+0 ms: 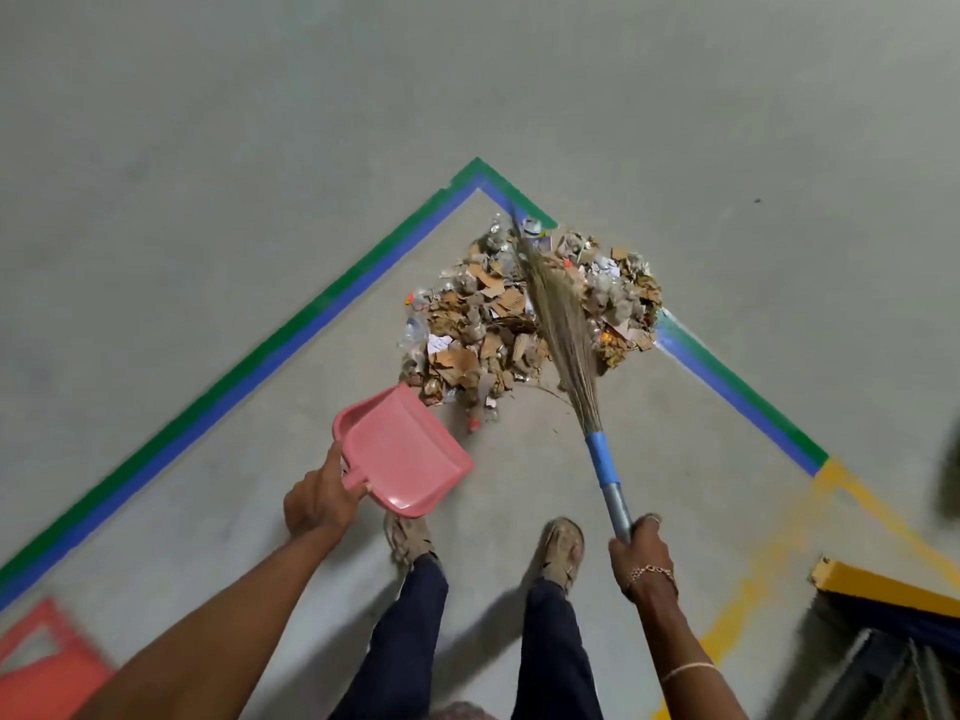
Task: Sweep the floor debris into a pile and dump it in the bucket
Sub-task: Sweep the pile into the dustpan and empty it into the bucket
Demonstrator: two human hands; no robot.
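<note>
Debris pile point(467, 324): on the concrete floor at frame centre, inside the corner of the green-and-blue floor tape point(291, 335); its right edge spills over the tape.
Handling of debris: torn cardboard, paper scraps and crumpled wrappers; likely very light, loose and quick to scatter, so best gathered with gentle strokes rather than picked up by hand.
Broom point(558, 324): soft grass bristles lying across the pile; stiff metal handle with blue tape, best held low on the bare metal.
Right grip point(641, 553): fingers wrapped round the broom handle, lower right.
Dustpan point(405, 454): pink plastic, light and rigid, its far corner beside the pile's near edge; whether it rests on the floor I cannot tell.
Left grip point(317, 498): curled round the dustpan's stub handle.
Bucket: none clearly identifiable.
Writing: none legible; scraps too small and blurred.
</note>
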